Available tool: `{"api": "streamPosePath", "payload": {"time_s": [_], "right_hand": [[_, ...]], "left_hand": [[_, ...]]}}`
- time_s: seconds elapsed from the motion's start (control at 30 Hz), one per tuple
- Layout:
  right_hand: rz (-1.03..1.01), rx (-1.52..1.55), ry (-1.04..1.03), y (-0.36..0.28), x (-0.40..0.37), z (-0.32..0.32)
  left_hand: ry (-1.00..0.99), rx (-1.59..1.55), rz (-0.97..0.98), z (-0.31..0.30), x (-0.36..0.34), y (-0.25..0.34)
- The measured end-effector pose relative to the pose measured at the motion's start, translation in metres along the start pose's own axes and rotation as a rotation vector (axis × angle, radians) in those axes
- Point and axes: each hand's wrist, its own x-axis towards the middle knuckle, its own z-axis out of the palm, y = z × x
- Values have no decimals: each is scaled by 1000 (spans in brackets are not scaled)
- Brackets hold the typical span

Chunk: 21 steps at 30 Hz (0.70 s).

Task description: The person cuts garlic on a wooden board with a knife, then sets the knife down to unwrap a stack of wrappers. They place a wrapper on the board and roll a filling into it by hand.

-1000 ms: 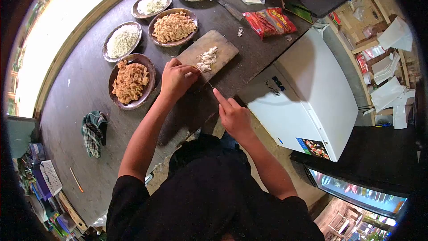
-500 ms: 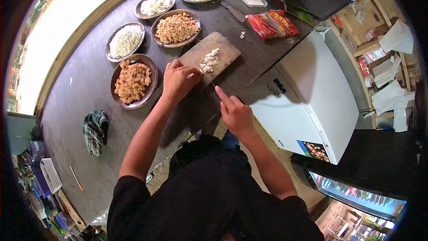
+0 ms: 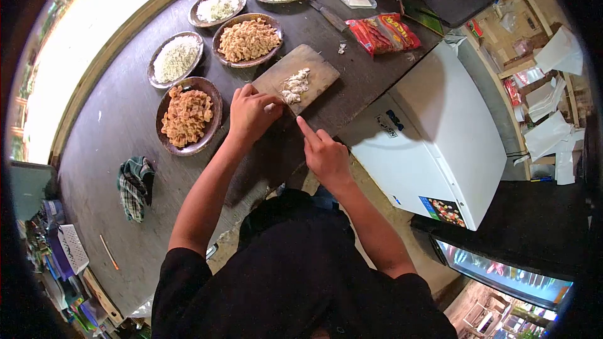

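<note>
My left hand (image 3: 251, 113) rests at the near left corner of the wooden cutting board (image 3: 321, 70). Its fingers are closed in a pinch on a small pale piece of food, mostly hidden by the fingertips. Chopped white bits of food (image 3: 295, 85) lie on the board just beyond them. My right hand (image 3: 328, 160) is closed at the board's near edge, its index finger stretched forward. It grips a knife (image 3: 293, 113), of which only a thin sliver of blade shows by the fingertip; the handle is hidden under the palm.
Two bowls of brown crispy pieces (image 3: 188, 116) and several plates of white shreds (image 3: 178, 58) stand left of the board. Beyond it lie another knife (image 3: 328, 15) and a red packet (image 3: 383, 34). A checked cloth (image 3: 134, 188) lies at left; a white freezer (image 3: 433, 138) stands at right.
My right hand has moved slightly left and forward, bringing its index fingertip and the knife closer to my left fingers. The left hand stays almost still.
</note>
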Motion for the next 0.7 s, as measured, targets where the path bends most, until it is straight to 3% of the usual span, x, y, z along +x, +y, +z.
{"api": "streamPosePath", "payload": {"time_s": [0.7], "right_hand": [[35,55,-18,-1,3,-2]], "left_hand": [[34,-38,-24,3,-2,-1]]}}
